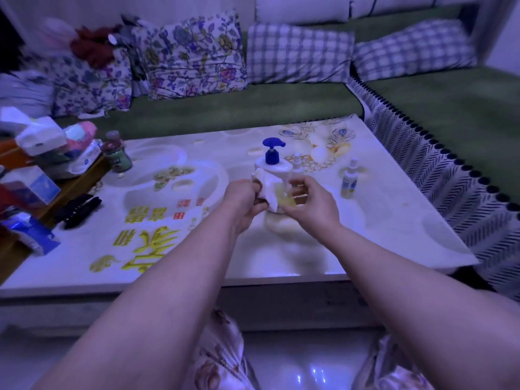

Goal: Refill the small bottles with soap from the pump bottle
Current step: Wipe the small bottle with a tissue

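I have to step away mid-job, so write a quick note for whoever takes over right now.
Left hand: shut on a white tissue, pressed against the small bottle.
Right hand: shut on that small bottle, which holds yellowish liquid, just above the table.
Pump bottle stands right behind the hands. Two more small spray bottles stand capped: one beside the pump, one further right.
Done: cannot tell beyond liquid in the held bottle.
Left: finish wiping, cap, check the others.

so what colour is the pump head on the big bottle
Blue pump head, clearest in the head view.
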`<state>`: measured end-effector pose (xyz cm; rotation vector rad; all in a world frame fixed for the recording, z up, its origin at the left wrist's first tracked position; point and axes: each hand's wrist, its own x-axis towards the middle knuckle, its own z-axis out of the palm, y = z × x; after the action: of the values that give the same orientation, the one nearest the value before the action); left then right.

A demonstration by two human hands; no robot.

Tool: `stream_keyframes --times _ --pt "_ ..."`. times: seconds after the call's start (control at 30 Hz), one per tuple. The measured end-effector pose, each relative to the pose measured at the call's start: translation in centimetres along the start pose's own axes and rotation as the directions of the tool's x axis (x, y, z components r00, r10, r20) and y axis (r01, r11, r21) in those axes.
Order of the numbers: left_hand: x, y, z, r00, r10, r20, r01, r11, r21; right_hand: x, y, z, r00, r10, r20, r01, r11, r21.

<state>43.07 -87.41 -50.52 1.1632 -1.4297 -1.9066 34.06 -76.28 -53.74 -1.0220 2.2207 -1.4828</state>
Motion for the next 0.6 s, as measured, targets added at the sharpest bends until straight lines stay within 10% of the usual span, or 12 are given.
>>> stream_keyframes --times 0.33,0.6 --pt "0.2 -0.1 2.8 0.994 0.068 -0.084 -0.077 0.991 -0.107 0.5 1.4 -1.8 0.996 0.086 -0.036 -0.082 0.992 0.098" --pt "-0.5 -1.0 3.6 0.997 0.049 -0.059 -0.038 0.985 0.17 1.0 1.2 -2.1 0.995 0.081 -0.051 -0.073 0.986 0.149"
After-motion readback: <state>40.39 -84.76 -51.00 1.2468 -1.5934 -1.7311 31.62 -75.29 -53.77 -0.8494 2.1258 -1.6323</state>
